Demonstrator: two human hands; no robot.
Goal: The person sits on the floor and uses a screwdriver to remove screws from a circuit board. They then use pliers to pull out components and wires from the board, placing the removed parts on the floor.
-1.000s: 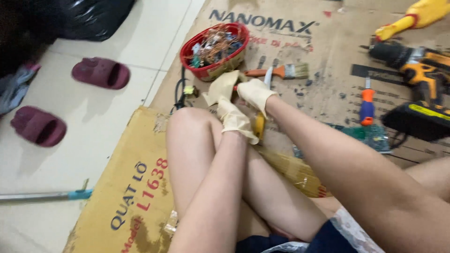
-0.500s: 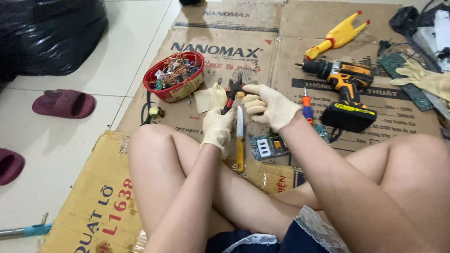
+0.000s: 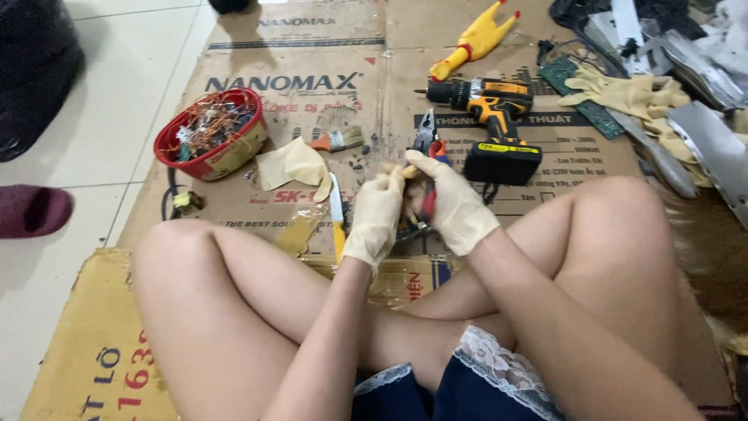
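Slipper in dark red lies at the far left on the tiled floor, well apart from the work. Next comes a red basket heaped with stripped copper wire and small parts, resting on the flattened cardboard; that heap suggests a fair amount of salvage is already sorted. Just right of it lie a loose cream glove, a small paintbrush and a yellow-handled knife.

At centre, the left hand, gloved, is curled around a small part I cannot make out. The right hand, also gloved, grips red-handled pliers, their nose pointing away from the body, right against the left hand's piece. That piece looks only partly worked.

Further right sit a yellow cordless drill, a green circuit board, a pair of spare gloves and grey metal strips, which seem to be untouched stock.
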